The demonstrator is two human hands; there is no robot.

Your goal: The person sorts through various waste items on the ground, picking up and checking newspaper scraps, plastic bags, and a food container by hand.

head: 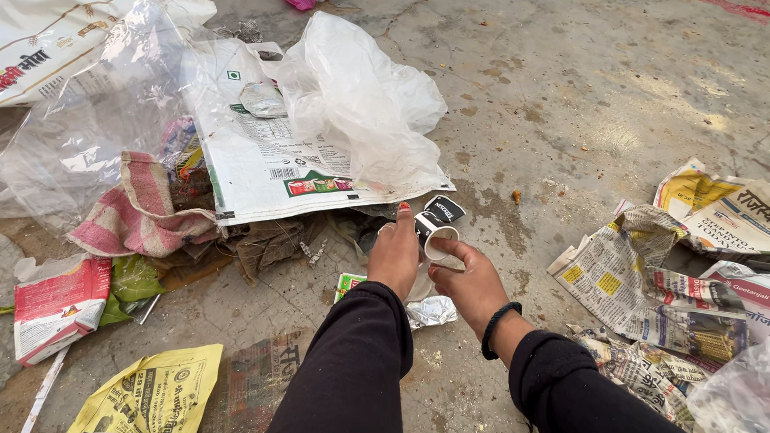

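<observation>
Both arms in black sleeves reach over a stained concrete floor point(585, 86) strewn with litter. My right hand point(471, 282), with a black band at the wrist, grips a small black-and-white paper cup point(437, 234) lying on its side, mouth towards me. A second, similar cup point(445, 208) lies just beyond it on the floor. My left hand point(394, 254) rests palm down right beside the held cup, fingers pointing at the pile ahead; whether it touches the cup I cannot tell. A crumpled silver foil wrapper point(431, 311) lies under the hands.
A large white printed sack point(265, 162), clear plastic bags point(365, 101) and a pink striped cloth point(139, 212) are heaped ahead and left. Crumpled newspapers point(654, 283) lie at the right. A yellow printed sheet point(151, 398) and a red-white packet point(60, 305) lie near left.
</observation>
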